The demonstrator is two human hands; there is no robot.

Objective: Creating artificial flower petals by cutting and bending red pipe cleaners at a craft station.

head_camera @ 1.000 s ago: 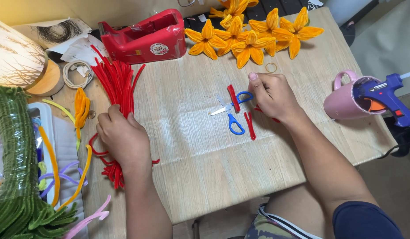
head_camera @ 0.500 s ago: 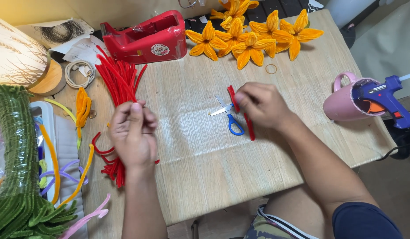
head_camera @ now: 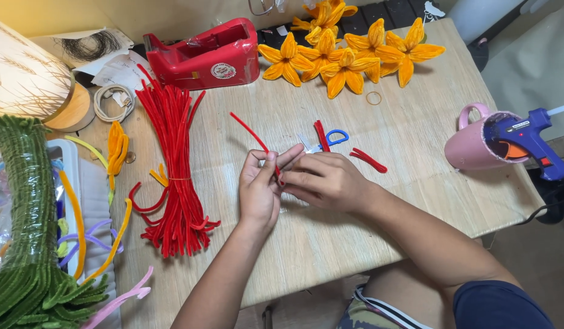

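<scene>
My left hand (head_camera: 259, 191) and my right hand (head_camera: 323, 181) meet at the middle of the wooden table (head_camera: 355, 219), both pinching one red pipe cleaner (head_camera: 250, 131) that sticks up and away to the left. Just behind my right hand lie blue-handled scissors (head_camera: 330, 138) and short red pipe cleaner pieces (head_camera: 368, 159). A tied bundle of red pipe cleaners (head_camera: 175, 170) lies to the left of my left hand.
A red tape dispenser (head_camera: 206, 56) and several orange pipe-cleaner flowers (head_camera: 349, 52) sit at the back. A pink mug (head_camera: 476, 143) holds a blue glue gun (head_camera: 528, 140) at the right edge. A green pipe cleaner bundle (head_camera: 29, 225), a lamp (head_camera: 23, 76) and a tray of coloured pieces are at the left.
My left hand left the red bundle and moved right with one pipe cleaner. My right hand moved off the scissors toward me, and both hands now hold that pipe cleaner together.
</scene>
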